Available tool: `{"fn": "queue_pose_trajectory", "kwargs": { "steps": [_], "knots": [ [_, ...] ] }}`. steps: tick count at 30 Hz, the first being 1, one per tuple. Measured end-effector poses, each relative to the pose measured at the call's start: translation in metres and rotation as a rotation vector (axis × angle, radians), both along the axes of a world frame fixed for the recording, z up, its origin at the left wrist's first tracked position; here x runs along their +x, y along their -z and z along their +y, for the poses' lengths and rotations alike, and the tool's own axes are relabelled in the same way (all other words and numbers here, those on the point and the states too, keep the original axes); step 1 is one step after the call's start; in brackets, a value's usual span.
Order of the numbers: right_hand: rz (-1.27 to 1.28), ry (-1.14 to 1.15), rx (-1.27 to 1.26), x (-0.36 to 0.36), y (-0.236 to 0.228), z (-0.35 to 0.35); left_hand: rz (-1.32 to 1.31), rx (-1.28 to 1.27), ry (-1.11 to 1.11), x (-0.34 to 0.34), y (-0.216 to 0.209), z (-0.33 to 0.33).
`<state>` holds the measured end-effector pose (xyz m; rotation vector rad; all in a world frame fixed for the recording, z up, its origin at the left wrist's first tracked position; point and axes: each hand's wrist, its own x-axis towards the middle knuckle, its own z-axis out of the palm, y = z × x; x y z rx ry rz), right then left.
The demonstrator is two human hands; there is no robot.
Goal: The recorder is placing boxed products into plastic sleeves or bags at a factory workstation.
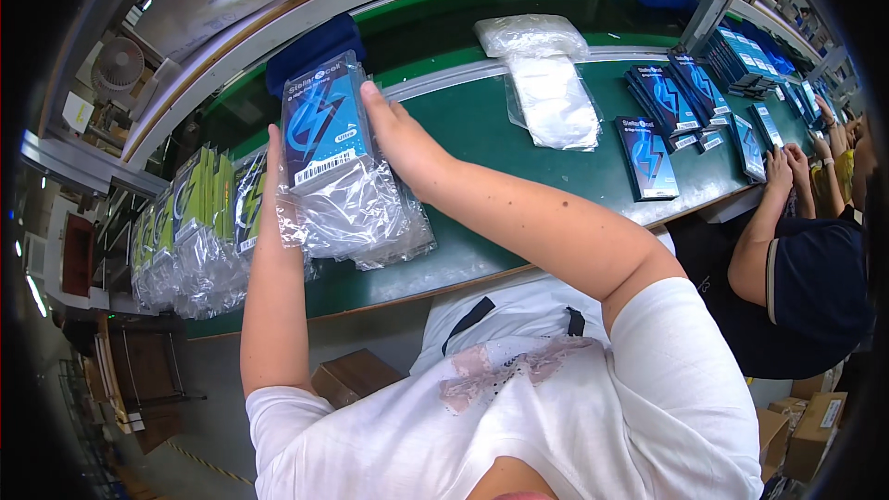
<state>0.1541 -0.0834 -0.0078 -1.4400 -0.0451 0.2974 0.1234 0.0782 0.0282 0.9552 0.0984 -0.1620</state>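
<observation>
A stack of blue boxes in clear plastic bags (321, 125) is pressed between my two hands at the left of the green table. My left hand (274, 162) lies along the stack's left side, mostly hidden behind it. Against the right side rests my right hand (400, 137), its thumb near the upper corner. Loose, crinkled bag ends hang toward me below the boxes. Just left of my left forearm stands a row of green-and-black bagged boxes (190, 208).
Flat clear bags (554, 102) lie in a pile mid-table. Unbagged blue boxes (648, 157) stand and lean to the right, with stacked boxes (741, 60) farther off. Another person's hands (782, 167) work at the right. A blue bin (319, 51) sits behind my stack.
</observation>
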Motion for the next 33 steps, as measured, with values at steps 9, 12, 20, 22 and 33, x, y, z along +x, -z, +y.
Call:
{"fn": "queue_pose_trajectory", "kwargs": {
  "steps": [9, 12, 20, 22, 33],
  "knots": [
    [0.151, -0.032, -0.082, -0.014, 0.005, 0.0, 0.042, -0.031, -0.038, -0.01, 0.009, -0.005],
    [0.19, -0.065, -0.04, -0.015, 0.005, 0.007, 0.05, -0.034, -0.051, -0.013, 0.011, -0.007],
    [0.228, -0.039, -0.106, -0.021, -0.005, 0.01, 0.065, -0.055, -0.089, -0.019, 0.014, -0.006],
    [0.224, -0.038, -0.114, -0.019, -0.002, 0.008, 0.07, -0.064, -0.101, -0.019, 0.015, -0.008],
    [0.443, -0.027, 0.276, -0.057, -0.019, -0.077, 0.096, -0.057, -0.355, -0.036, 0.009, -0.007]
  ]
}}
